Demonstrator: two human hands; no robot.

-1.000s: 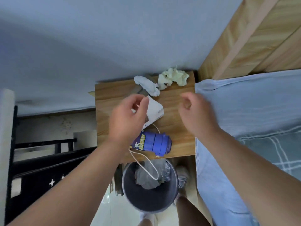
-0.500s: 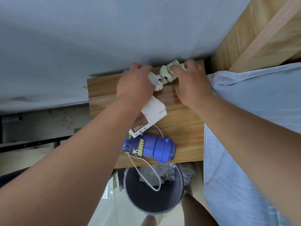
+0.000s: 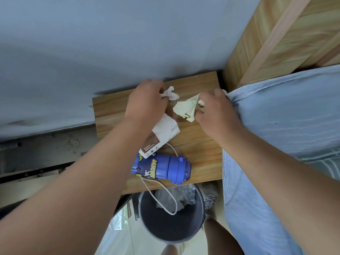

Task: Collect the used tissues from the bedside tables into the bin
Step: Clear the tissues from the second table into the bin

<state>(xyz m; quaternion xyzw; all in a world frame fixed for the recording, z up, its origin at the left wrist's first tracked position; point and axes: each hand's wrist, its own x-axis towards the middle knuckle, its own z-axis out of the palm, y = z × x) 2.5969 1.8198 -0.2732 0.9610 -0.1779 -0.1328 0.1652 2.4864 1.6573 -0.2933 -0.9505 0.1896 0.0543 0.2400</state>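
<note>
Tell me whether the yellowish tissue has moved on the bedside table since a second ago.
Yes. The yellowish tissue, now gripped by the right hand, has left the back right corner of the bedside table and come forward, toward the white carton.

A white tissue (image 3: pixel 170 93) and a pale yellow one (image 3: pixel 185 108) over the wood-grain bench (image 3: pixel 200 144), a blue bottle (image 3: pixel 161 166), a grey bin (image 3: pixel 171 230), a light blue bed (image 3: pixel 276 126).

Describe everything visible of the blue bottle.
The blue bottle looks plastic, with yellow lettering and its lid end pointing right. It lies on its side on the wooden bedside table, near the front edge. A white packet overlaps its upper left. Its white cord loops over the bin. No hand touches it.
</note>
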